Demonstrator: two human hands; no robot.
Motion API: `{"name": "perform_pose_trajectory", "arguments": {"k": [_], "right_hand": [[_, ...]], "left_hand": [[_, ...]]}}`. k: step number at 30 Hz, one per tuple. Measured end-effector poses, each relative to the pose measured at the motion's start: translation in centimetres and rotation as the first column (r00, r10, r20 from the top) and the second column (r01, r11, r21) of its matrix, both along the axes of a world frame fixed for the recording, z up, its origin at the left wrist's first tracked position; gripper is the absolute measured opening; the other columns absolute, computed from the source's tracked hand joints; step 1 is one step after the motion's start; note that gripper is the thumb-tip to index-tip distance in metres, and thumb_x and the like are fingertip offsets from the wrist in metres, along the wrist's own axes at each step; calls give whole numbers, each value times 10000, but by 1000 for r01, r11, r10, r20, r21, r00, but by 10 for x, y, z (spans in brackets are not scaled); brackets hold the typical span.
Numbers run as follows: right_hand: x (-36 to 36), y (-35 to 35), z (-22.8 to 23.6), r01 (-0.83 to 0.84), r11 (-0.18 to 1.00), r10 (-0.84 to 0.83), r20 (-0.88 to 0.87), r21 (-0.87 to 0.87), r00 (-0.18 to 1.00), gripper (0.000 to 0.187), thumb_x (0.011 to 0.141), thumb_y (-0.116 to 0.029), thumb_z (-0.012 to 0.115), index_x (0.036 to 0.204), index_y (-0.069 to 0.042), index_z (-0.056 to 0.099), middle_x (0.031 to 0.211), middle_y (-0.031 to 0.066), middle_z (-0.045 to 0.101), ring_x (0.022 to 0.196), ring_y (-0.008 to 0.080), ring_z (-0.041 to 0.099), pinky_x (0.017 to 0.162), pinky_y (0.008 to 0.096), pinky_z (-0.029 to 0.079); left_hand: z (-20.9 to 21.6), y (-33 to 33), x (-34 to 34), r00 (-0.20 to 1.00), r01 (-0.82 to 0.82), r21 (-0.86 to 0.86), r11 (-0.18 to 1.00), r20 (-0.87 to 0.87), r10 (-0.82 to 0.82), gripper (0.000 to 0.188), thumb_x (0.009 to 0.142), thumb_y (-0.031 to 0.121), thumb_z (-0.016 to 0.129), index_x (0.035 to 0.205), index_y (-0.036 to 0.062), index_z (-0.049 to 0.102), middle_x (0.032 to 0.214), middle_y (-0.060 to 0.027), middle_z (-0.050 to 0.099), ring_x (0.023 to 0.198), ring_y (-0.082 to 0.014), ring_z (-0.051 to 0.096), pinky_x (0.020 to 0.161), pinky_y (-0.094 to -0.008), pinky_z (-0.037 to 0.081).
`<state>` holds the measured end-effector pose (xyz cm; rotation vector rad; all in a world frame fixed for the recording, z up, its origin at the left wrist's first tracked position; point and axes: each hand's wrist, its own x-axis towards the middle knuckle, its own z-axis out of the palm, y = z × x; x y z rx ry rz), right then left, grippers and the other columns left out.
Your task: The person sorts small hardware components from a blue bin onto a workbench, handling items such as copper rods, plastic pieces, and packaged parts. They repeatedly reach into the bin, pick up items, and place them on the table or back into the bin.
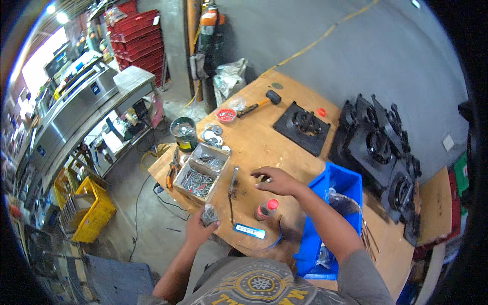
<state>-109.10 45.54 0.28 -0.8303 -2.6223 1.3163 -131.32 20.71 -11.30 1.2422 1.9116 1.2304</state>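
Observation:
My left hand (pixel 199 231) is closed around a small grey, partly see-through thing (pixel 209 214), perhaps a bag or small jar, at the table's near left edge. Over the middle of the table, my right hand (pixel 277 182) has its fingers curled around a small shiny metal piece (pixel 266 179), too small to name. Between the hands lie a wrench (pixel 234 179) and a thin dark rod (pixel 231 209). A divided wooden box of screws (pixel 195 182) sits beyond my left hand. Nearer me stands a bottle with a red-pink cap (pixel 267 209), beside a blue and white flat packet (pixel 249 231).
A blue bin (pixel 314 241) stands under my right forearm. Black burner plates (pixel 376 147) lean at the right, and another black plate (pixel 300 127) lies farther back. A mallet (pixel 262 103), red tub (pixel 225 116), green bucket (pixel 184 137) and pliers (pixel 174 169) line the far left side.

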Motion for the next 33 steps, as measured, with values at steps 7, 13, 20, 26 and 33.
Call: {"name": "perform_pose_trajectory", "arguments": {"k": [7,13,20,26,33], "right_hand": [[-57,25,-110,-603,668,443,418,436,793,667,829,-442,674,1428,-262,441,1471,193,363,1165,411,537,939,458,502],[-69,15,-141,-530,598,478,263,601,838,561,854,-401,664,1362,-235,495,1301,208,470,1050,401,582,832,459,539],[-62,17,-168,-407,724,397,147,557,906,335,859,-223,636,1182,-145,592,1081,194,537,942,392,592,775,461,526],[-50,17,-168,-352,804,258,251,480,933,326,846,-130,587,1172,-114,587,1093,194,529,937,402,606,797,465,521],[-52,19,-162,-284,861,148,325,423,934,330,830,-124,578,1159,-98,601,1145,197,529,989,400,601,837,456,518]], "left_hand": [[-45,-115,2,902,-382,-97,919,176,394,653,684,310,844,1188,-18,588,980,-179,699,891,-262,692,804,-373,533],[-33,-155,18,785,-576,-217,788,125,607,622,687,294,841,1159,-24,589,901,-165,702,830,-277,702,774,-378,544],[-67,-124,4,886,-451,-110,886,65,459,608,693,316,829,1146,-18,600,911,-130,685,844,-236,684,768,-364,535],[-23,-97,-8,893,-389,-94,917,206,400,561,705,264,828,1135,-19,606,904,-113,681,791,-188,645,751,-320,515],[-39,-95,-7,895,-379,-93,921,216,390,577,714,256,828,1154,-36,595,936,-123,694,854,-168,663,780,-325,528]]}}
